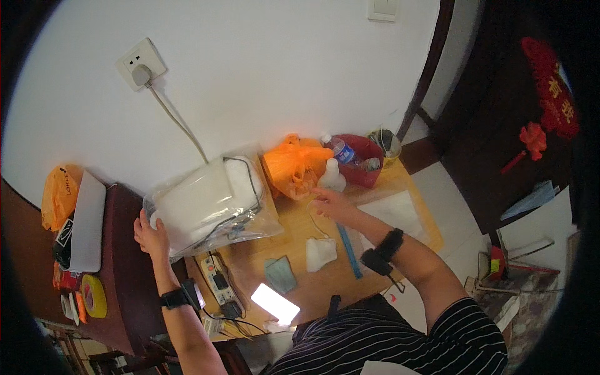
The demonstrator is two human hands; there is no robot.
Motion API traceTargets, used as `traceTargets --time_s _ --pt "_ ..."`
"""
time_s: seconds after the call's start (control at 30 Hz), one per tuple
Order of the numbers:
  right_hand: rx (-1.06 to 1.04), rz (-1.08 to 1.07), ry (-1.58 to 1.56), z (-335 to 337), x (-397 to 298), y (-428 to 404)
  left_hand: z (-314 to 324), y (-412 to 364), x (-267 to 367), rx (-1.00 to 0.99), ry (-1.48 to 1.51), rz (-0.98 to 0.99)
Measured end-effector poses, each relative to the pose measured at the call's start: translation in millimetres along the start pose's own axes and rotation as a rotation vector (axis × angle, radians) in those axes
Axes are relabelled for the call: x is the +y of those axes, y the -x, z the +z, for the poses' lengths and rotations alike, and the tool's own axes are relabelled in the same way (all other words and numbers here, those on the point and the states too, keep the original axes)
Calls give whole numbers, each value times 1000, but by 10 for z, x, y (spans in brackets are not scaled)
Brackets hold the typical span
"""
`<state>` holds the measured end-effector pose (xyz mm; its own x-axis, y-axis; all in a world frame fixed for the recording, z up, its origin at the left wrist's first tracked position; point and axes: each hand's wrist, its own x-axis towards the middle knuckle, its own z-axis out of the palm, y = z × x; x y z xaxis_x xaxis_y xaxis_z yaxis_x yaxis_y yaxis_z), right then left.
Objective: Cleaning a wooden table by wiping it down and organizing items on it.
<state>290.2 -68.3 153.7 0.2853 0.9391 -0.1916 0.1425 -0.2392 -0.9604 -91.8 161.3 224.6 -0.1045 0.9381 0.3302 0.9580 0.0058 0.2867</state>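
Note:
My left hand grips the left end of a clear plastic bag, thumb on the near side. Inside the bag lie a bulky white object and a dark cable. Over the table, my right hand reaches toward an orange plastic bag, index finger stretched out. A white bulb-shaped object stands just beyond it. One thin white cord runs from a folded white piece up to my right fingers; whether they pinch it is unclear.
On the wooden table lie a bright-screened phone, a teal folded piece, a blue strip, a white sheet and a power strip. A dark red bin holds plastic bottles. A brown cabinet stands left.

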Motion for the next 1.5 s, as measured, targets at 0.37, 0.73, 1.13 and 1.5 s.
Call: traceTargets --time_s 0.37,0.73,1.13,1.5 --pt "224 243 40 -1393 1382 872 -72 1985 1374 -144 329 711" --pt "460 233 723 -2211 2287 1628 1056 3465 2434 -1136 612 271" --pt "472 220 456 -2372 3038 1401 2081 4018 2273 -880 493 71" --pt "140 282 -285 -2404 2329 1481 1978 3908 2203 -1054 753 -209"
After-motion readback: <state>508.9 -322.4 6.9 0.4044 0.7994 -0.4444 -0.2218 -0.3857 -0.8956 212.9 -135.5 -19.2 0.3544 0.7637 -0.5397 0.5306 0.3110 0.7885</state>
